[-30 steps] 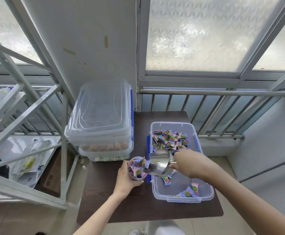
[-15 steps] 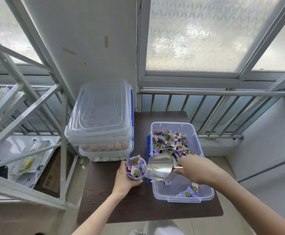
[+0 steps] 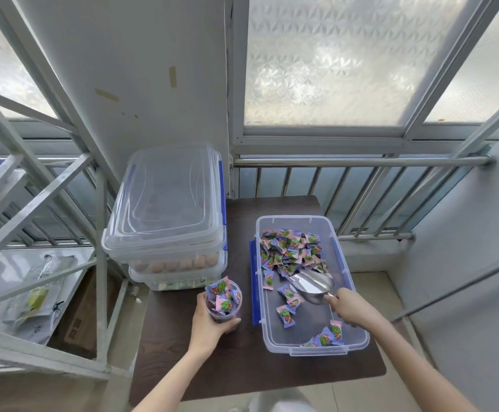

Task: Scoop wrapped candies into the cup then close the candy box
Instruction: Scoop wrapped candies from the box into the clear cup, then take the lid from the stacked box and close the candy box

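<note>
A: Head view, hands? The left hand (image 3: 209, 324) is wrapped around the clear cup (image 3: 224, 301) on the dark table (image 3: 242, 373); the cup is heaped with wrapped candies (image 3: 223, 295).

B: The right hand (image 3: 351, 309) has its fingers closed on the metal scoop (image 3: 312, 285) handle. The scoop bowl lies inside the open candy box (image 3: 358, 325), touching the far candy pile (image 3: 291, 251); its bowl looks empty. Stacked lidded containers (image 3: 165, 215) stand left of the box.

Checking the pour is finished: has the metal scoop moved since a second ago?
Yes. The scoop left the cup rim and went right, into the candy box.
</note>
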`<state>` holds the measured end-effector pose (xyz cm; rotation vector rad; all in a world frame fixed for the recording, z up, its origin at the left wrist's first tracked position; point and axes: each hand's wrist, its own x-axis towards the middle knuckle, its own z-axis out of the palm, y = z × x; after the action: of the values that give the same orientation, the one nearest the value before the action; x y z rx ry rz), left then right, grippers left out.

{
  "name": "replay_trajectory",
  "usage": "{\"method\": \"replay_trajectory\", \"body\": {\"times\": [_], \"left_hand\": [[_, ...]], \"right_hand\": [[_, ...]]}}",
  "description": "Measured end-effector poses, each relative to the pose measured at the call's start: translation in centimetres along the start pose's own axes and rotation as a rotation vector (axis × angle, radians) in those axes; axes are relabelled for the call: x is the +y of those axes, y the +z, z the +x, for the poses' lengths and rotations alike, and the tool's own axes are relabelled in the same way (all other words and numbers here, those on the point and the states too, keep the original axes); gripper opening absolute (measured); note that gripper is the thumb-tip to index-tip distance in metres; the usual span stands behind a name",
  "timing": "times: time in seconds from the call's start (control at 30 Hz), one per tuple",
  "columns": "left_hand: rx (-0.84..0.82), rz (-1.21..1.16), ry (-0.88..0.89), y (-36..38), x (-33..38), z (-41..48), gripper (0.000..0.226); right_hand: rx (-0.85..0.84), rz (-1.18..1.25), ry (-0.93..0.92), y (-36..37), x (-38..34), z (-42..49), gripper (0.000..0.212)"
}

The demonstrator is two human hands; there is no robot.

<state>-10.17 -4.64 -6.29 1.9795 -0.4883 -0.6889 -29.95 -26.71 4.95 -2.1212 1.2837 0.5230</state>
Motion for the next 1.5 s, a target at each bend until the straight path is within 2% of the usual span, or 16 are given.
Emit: {"method": "replay_trajectory", "body": {"times": [0.1,0.2,0.33,0.4,0.47,0.53,0.7,0.8,0.87,0.9,0.97,1.1,1.2,1.33,1.5], "left_hand": [[-0.024,-0.004,-0.010,0.0,0.2,-0.2,0.078],[-0.094,0.035,-0.028,-0.7,0.4,-0.3,0.091],[-0.216,0.291,-0.018,-2.3,1.0,0.1,0.095],[-0.279,0.411,-0.002,-3.3,1.5,0.4,0.087],[-0.303,0.542,0.026,-4.2,2.3,0.8,0.070],[-0.328,0.679,0.041,-5.1,3.6,1.1,0.055],[-0.288,0.873,0.142,-7.4,8.5,1.6,0.032],[-0.218,0.817,0.200,-9.3,12.7,1.6,0.025],[-0.187,0.736,0.215,-11.0,15.4,2.2,0.021],[-0.162,0.722,0.220,-11.9,16.4,2.9,0.021],[-0.067,0.730,0.229,-13.9,17.8,4.8,0.021],[0.144,0.747,0.193,-18.0,18.1,9.0,0.027],[0.274,0.775,0.055,-20.1,16.9,11.1,0.043],[0.205,0.627,-0.190,-22.0,13.9,13.6,0.068],[0.224,0.371,-0.276,-21.0,14.2,14.6,0.051]], "right_hand": [[0.060,0.087,0.071,3.2,1.0,3.1,0.032],[0.074,0.172,0.098,6.0,0.8,5.8,0.035],[0.063,0.256,0.168,7.6,-1.0,6.3,0.042],[0.041,0.189,0.151,8.1,-1.4,6.4,0.037],[0.004,0.060,0.118,8.4,-1.6,6.6,0.028],[-0.011,-0.049,0.103,7.8,-2.1,6.2,0.030],[0.094,-0.226,0.037,4.8,-3.7,6.0,0.029],[0.191,-0.272,-0.095,2.4,-5.7,6.2,0.019],[0.261,-0.241,-0.201,0.6,-8.1,6.2,0.031],[0.285,-0.227,-0.268,-0.2,-9.5,6.0,0.031],[0.329,-0.244,-0.415,-1.8,-12.9,5.5,0.023],[0.338,-0.107,-0.596,-3.8,-19.8,4.5,0.030],[0.281,-0.074,-0.643,-4.2,-23.9,4.7,0.035],[0.195,-0.121,-0.595,-3.8,-26.9,5.5,0.045],[0.176,-0.041,-0.500,-4.2,-28.5,6.9,0.047]]}}
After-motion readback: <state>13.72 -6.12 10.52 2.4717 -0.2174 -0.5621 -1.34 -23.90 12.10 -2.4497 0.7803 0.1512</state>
